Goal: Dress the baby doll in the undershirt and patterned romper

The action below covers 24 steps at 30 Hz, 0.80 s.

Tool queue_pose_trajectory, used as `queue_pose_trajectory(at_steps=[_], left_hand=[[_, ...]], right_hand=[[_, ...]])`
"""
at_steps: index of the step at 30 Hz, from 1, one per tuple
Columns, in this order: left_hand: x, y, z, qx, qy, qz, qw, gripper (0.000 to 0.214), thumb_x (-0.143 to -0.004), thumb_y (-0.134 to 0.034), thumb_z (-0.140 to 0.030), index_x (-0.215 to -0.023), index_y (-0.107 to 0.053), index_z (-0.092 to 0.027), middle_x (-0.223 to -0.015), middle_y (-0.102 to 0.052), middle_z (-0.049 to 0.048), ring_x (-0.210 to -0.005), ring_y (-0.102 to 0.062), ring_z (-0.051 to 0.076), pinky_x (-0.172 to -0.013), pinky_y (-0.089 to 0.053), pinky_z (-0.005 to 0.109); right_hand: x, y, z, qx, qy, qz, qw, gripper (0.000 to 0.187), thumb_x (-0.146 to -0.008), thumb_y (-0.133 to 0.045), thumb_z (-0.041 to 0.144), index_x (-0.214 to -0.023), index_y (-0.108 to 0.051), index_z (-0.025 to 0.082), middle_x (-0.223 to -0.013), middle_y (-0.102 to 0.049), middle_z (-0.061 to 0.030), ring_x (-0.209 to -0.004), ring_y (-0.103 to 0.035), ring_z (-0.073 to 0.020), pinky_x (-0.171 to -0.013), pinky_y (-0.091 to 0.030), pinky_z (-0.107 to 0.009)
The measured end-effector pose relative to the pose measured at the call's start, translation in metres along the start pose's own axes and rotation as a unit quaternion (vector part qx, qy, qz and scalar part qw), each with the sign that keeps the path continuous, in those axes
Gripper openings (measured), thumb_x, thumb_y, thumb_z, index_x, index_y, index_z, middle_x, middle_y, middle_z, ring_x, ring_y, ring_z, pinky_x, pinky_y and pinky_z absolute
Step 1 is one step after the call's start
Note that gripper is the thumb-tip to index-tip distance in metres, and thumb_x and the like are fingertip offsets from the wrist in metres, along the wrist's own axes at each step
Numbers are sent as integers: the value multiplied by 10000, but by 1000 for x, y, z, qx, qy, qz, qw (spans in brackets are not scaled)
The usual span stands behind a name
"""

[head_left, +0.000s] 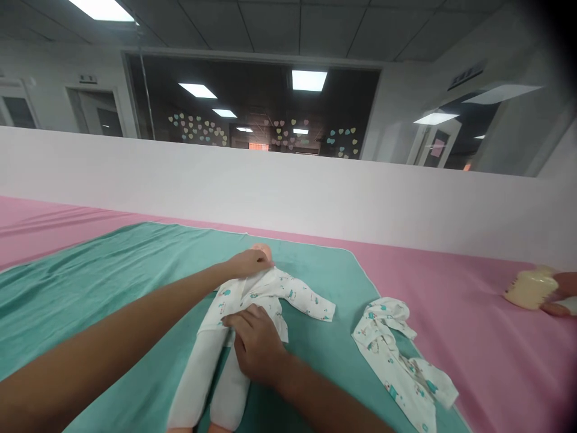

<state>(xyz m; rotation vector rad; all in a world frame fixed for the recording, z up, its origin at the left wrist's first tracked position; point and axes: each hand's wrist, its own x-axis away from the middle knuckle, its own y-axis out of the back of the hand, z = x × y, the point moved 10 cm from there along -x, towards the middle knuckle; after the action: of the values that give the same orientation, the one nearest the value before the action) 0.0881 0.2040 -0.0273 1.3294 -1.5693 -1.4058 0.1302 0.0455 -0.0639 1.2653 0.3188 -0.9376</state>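
Observation:
A baby doll (pixel 234 337) lies on its back on a teal towel (pixel 112 282), dressed in a white printed top (pixel 270 294) and white leggings. My left hand (pixel 247 263) rests at the doll's neck, fingers closed on the collar of the top. My right hand (pixel 255 346) presses on the lower hem of the top at the doll's waist, fingers curled onto the fabric. The doll's head is mostly hidden behind my left hand.
A second white printed garment (pixel 401 361) lies crumpled at the towel's right edge. A pink sheet (pixel 473 325) covers the surface. At the far right another person's hand (pixel 561 294) holds a cream bottle (pixel 531 290). A white partition stands behind.

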Motion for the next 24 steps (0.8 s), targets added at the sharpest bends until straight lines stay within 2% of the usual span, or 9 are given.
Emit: queue_pose_trajectory(at_steps=[2, 3, 5, 8, 11, 15, 18, 20, 24], left_hand=[[6, -14, -17, -40, -50, 40, 997, 493, -732, -494, -599, -1033, -604, -225, -1054, -620, 71, -903, -574, 225, -717, -440, 299], [9, -20, -27, -82, -78, 43, 993, 517, -711, -537, -570, -1085, -572, -215, -1100, -600, 93, -965, -554, 255, -754, -437, 332], [12, -25, -43, -166, -102, 18, 981, 434, -729, -569, -413, -1091, -547, -175, -1102, -590, 137, -1036, -517, 297, -819, -414, 401], [9, -25, -48, -211, -82, -7, 974, 302, -749, -506, -169, -1048, -536, -148, -1026, -612, 152, -1023, -533, 293, -854, -388, 434], [1, -11, -29, -192, -31, -27, 980, 332, -773, -428, -104, -1094, -491, -158, -1029, -608, 148, -963, -575, 268, -803, -416, 401], [4, 7, 17, -158, 52, -37, 985, 303, -796, -412, -146, -1094, -468, -160, -946, -628, 130, -829, -616, 242, -663, -446, 331], [21, 8, 39, -134, 74, -48, 987, 253, -826, -380, -186, -1060, -476, -174, -967, -625, 113, -828, -612, 228, -635, -440, 309], [39, 5, 48, -119, 78, -60, 988, 241, -853, -339, -215, -1048, -477, -188, -1011, -616, 101, -832, -607, 222, -630, -435, 310], [76, -6, 70, -63, 95, -86, 990, 290, -902, -255, -353, -992, -492, -212, -992, -628, 71, -845, -598, 214, -639, -430, 304]], right_hand=[[2, -4, 1, 15, 5, -6, 1000, 406, -782, -410, 99, -1161, -517, 199, -1054, -619, -70, -919, -497, -232, -839, -402, -419], [2, -5, 1, 17, 8, -11, 1000, 410, -781, -406, 88, -1163, -517, 190, -1060, -616, -77, -935, -496, -231, -862, -400, -424], [4, -7, 1, 15, 18, -19, 1000, 413, -778, -394, 63, -1152, -523, 181, -1053, -618, -85, -958, -502, -224, -897, -400, -420], [6, -6, 0, 0, 15, -25, 1000, 403, -792, -381, 51, -1140, -527, 192, -1067, -613, -76, -991, -512, -203, -929, -401, -394], [8, -1, 0, -15, 10, -27, 999, 361, -834, -385, 82, -1147, -513, 209, -1091, -598, -61, -1007, -510, -184, -924, -407, -364], [9, 9, 0, 25, -8, -43, 999, 278, -865, -437, 150, -1128, -502, 215, -1086, -586, -61, -1000, -500, -192, -874, -401, -365], [14, 18, -13, 111, -87, -61, 988, 132, -855, -503, 225, -979, -549, 216, -939, -589, -56, -883, -501, -210, -761, -388, -369], [20, 19, -16, 138, -113, -52, 983, 67, -867, -490, 236, -853, -549, 208, -834, -567, -45, -800, -492, -194, -706, -371, -348], [21, 15, -1, 117, -60, -44, 990, 124, -893, -439, 195, -813, -533, 203, -799, -557, -39, -765, -487, -168, -712, -356, -330]])
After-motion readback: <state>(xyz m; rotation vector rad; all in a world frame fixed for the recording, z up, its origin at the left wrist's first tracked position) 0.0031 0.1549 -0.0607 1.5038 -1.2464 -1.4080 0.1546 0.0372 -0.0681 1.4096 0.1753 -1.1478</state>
